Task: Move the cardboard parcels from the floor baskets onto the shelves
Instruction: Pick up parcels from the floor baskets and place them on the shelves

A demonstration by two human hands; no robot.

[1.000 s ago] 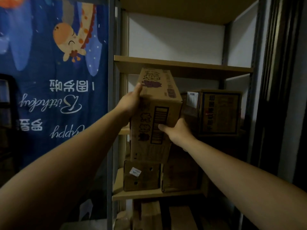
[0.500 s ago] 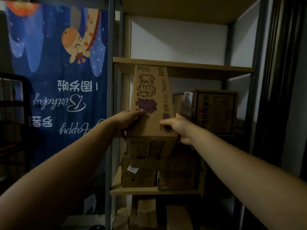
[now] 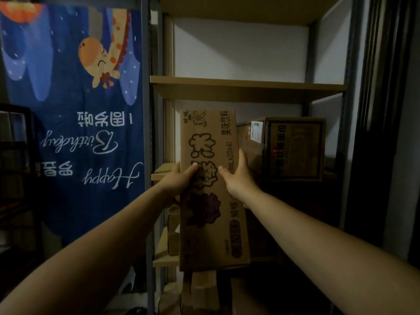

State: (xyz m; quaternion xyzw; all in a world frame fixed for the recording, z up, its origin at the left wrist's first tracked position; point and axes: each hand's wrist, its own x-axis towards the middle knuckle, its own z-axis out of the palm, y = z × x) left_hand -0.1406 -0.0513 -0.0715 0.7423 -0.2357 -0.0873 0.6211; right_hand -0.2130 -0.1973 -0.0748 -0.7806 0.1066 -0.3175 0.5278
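1. Cardboard, long and printed: the parcel (image 3: pixel 211 201) is up at the shelving unit, pointed end-first into the bay above the middle shelf (image 3: pixel 163 171). Its far end is inside the bay and its near end juts out toward the person. I cannot tell whether its underside already bears on the board.
2. The left hand (image 3: pixel 181 178) clamps the parcel's left edge, thumb laid across the printed face and the other fingers wrapped round behind, out of sight. The right hand (image 3: pixel 236 178) does the same on the right edge, thumb on the face and fingers curled round the side.
3. Done, as I judge it: a labelled carton (image 3: pixel 250 142) and a dark-printed carton (image 3: pixel 295 148) stand on the same shelf, just to the right of the parcel. More boxes (image 3: pixel 173 235) sit on the lower shelf, mostly hidden behind the parcel.
4. Left for this parcel: it is not yet released. It probably needs sliding fully in beside the labelled carton before both hands can let go.
5. Left overall: the floor baskets are out of view, so the number of parcels still waiting cannot be told. Cardboard shapes (image 3: pixel 204 289) at the bottom of the frame are too dark to identify.
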